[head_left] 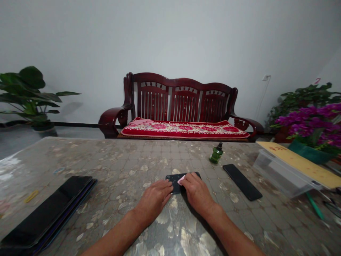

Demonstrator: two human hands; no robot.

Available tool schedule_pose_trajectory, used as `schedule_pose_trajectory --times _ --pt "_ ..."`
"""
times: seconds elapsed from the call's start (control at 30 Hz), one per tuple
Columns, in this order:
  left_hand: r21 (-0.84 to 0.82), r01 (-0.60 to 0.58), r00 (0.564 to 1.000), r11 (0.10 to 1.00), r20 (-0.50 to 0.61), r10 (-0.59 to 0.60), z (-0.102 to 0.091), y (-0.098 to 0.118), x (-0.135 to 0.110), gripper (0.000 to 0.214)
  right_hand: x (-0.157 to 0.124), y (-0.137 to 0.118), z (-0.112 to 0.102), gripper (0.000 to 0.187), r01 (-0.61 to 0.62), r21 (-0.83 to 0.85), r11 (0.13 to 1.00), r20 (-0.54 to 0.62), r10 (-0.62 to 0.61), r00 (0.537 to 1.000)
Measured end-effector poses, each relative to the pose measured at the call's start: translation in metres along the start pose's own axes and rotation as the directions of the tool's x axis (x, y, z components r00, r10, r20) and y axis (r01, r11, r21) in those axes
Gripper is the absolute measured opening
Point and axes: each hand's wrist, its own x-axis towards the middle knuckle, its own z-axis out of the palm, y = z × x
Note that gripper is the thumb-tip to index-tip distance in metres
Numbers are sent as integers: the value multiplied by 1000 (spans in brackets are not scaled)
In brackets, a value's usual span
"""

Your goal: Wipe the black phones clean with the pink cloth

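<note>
A dark phone [176,179] lies flat on the table, crosswise in front of me, with pale spots on its surface. My left hand [156,195] grips its left end, the fingers over the edge. Between the fingers of my right hand [195,188] is a small pale pink cloth [181,180], pressed against the phone's surface. The right hand hides the phone's right part. Beyond it, to the right, stands a green spray bottle [216,153] with a black top. Another black phone [242,182] lies flat to the right of my hands.
Stacked phones [50,209] lie at the left, near a yellow band [31,196]. At the right are a clear plastic box [285,174] under a yellow board [301,163], a green-handled tool [314,206] and purple flowers [314,122]. A wooden bench [183,103] stands behind the patterned table [128,153].
</note>
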Motion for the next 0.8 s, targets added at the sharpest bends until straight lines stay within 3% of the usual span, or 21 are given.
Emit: schedule_pose_trajectory --times 0.17,0.23,0.43,0.67,0.8 --pt "2 1 1000 1000 6 -1 1 -1 0 24 1 19 1 24 -145 -69 987 -40 143 989" --pt "-3 -2 1000 1000 -1 2 2 -2 0 24 0 18 2 24 -137 -70 988 -51 134 990" --pt "-17 3 1000 1000 6 -3 -1 0 1 24 1 -1 0 26 41 30 999 7 -41 999" --pt "3 1 1000 1000 11 -1 1 -1 0 25 3 18 0 24 -154 -32 988 -48 152 987" --pt "-16 5 1000 1000 1 -5 1 -1 0 26 1 12 0 24 -94 -18 995 -42 93 995"
